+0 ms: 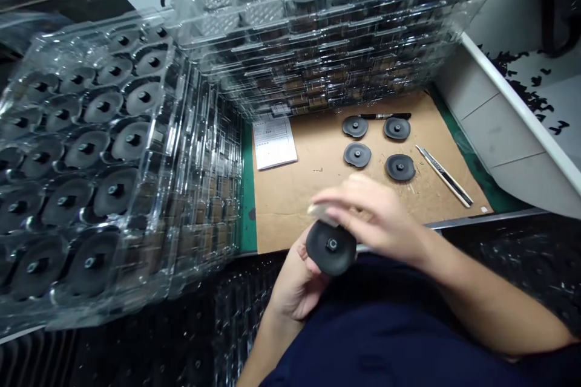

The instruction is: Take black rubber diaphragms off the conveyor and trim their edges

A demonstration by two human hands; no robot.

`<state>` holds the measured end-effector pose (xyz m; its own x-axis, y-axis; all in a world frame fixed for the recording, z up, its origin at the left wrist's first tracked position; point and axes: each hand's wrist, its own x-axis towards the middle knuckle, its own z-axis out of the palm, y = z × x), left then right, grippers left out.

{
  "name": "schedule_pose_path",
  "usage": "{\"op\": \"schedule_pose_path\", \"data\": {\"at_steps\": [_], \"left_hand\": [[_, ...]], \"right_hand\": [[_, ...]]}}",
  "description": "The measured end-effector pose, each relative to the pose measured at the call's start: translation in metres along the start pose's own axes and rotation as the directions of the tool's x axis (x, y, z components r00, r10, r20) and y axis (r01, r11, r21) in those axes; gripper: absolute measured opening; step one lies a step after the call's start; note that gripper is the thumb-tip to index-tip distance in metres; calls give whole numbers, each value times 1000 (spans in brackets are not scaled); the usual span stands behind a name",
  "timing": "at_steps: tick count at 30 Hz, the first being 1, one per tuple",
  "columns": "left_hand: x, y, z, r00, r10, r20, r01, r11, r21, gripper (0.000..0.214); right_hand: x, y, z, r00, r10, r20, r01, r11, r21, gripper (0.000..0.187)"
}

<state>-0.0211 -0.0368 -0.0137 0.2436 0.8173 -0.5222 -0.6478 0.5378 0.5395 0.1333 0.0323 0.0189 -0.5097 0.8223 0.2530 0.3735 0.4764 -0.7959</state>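
Observation:
My left hand (pixel 295 284) is closed round a black rubber disc (pixel 330 248) with a small metal-lined stub at its centre, its face turned up toward me. Just above the disc's upper edge, my right hand (pixel 379 217) pinches a small pale flat piece (pixel 323 214) against that rim; motion blurs it and I cannot make out its kind. Beyond my hands, several similar discs lie on brown cardboard (pixel 313 193), one of them the near right disc (pixel 400 167). A utility knife (pixel 445 175) rests to their right, and a black pen (pixel 385 115) lies behind them.
Stacked clear plastic trays (pixel 213 163) filled with black discs rise at the left. Another tall tray stack (pixel 318 42) stands at the back. A printed paper (pixel 274 142) lies at the cardboard's left. Black scraps (pixel 529 84) fill a white bin (pixel 521 115) at the right.

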Motion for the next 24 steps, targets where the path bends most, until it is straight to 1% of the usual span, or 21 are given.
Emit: {"op": "schedule_pose_path", "data": {"at_steps": [1,2,3,4,5,6,9,12,17,24], "left_hand": [[-2,2,1,999,-17,30,17,1000,-24,68],[-4,4,2,998,-31,58,34,998,-49,69],[-5,6,2,996,-42,81,48,996,-71,69],[-6,7,1,994,-49,102,58,995,-87,68],[-6,8,1,991,-53,121,65,993,-95,68],[-6,8,-1,989,-57,139,71,993,-97,69],[-2,7,-5,982,-52,184,76,990,-122,74],[1,7,-8,980,-50,191,79,986,-148,76],[0,6,-11,979,-57,195,92,980,-175,72],[-2,6,-11,966,-56,252,115,968,-224,70]], "right_hand": [[-1,11,-1,987,160,-29,-158,986,61,22],[-4,23,-1,948,316,-31,-311,945,105,22],[-7,34,1,899,438,-14,-433,893,125,23],[-12,45,4,854,520,14,-517,847,120,24],[-18,55,9,822,568,41,-569,816,98,24],[-25,62,14,804,592,54,-595,801,72,25],[-43,72,31,799,595,86,-600,799,38,25],[-51,68,40,804,578,142,-588,808,39,25],[-51,64,41,809,559,185,-576,816,54,24],[-53,60,39,801,555,224,-580,812,63,24]]}}
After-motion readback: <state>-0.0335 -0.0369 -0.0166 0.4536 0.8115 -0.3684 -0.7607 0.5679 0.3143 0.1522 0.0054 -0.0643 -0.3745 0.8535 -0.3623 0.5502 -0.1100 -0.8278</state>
